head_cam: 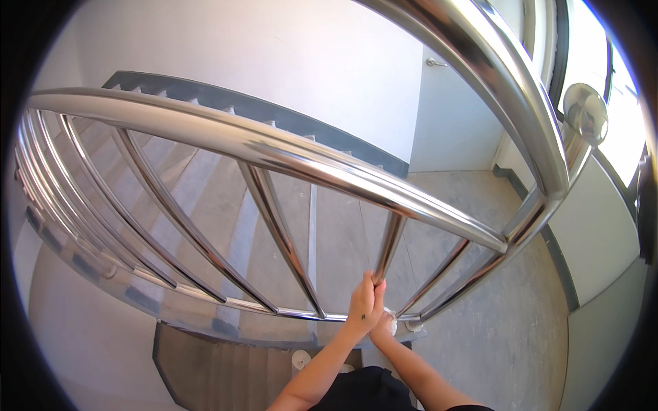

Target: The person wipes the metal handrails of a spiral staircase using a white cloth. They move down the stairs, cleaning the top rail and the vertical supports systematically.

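Observation:
My left hand (364,307) is wrapped around a polished metal baluster (391,239) of a stair railing, low down near its foot. Just below and behind it, my right hand (382,327) is partly hidden by the left wrist. White crumpled material, probably a cloth or tissue (394,322), shows at the right hand's fingers, close to the shiny bottom rail (336,317). Above both hands runs the thick metal handrail (308,162), sloping up to the left. A thinner baluster (437,275) and the corner post (462,287) stand to the right.
Concrete stairs (205,174) climb behind the railing, and lower steps (231,370) descend beneath it. A second handrail (493,67) arcs overhead at the right. A grey landing (478,329), a door (452,113) and bright windows (591,31) lie beyond.

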`<action>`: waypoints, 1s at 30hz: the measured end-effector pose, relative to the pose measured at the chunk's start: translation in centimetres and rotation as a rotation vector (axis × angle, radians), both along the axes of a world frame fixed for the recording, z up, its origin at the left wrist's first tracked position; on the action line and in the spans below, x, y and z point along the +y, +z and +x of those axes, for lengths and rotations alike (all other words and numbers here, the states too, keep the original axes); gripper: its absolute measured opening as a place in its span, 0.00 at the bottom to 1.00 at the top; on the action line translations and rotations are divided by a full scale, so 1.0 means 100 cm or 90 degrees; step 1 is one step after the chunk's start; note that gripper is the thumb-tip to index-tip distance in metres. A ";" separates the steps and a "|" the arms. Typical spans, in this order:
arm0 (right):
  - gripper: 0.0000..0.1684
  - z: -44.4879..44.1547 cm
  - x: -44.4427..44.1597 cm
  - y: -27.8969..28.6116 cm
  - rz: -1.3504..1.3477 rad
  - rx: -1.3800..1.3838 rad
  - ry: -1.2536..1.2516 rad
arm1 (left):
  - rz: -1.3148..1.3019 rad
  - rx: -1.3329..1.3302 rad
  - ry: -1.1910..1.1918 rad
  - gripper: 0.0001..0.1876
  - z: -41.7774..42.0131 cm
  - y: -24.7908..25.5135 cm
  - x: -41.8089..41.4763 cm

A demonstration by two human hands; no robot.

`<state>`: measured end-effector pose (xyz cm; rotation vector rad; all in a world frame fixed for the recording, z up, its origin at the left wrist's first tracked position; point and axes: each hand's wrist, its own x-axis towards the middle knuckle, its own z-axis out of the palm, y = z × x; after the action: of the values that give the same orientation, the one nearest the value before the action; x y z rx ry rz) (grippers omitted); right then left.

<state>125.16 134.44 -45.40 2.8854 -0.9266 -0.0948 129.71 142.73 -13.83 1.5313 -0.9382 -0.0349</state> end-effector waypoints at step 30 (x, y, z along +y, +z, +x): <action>0.25 -0.052 -0.044 0.214 0.562 -0.962 -0.020 | -0.262 -0.485 0.129 0.27 -0.036 0.002 -0.009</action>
<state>119.98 130.05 -23.96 3.2711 -1.1764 2.4824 126.12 141.83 -13.66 1.2408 -1.2717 0.8874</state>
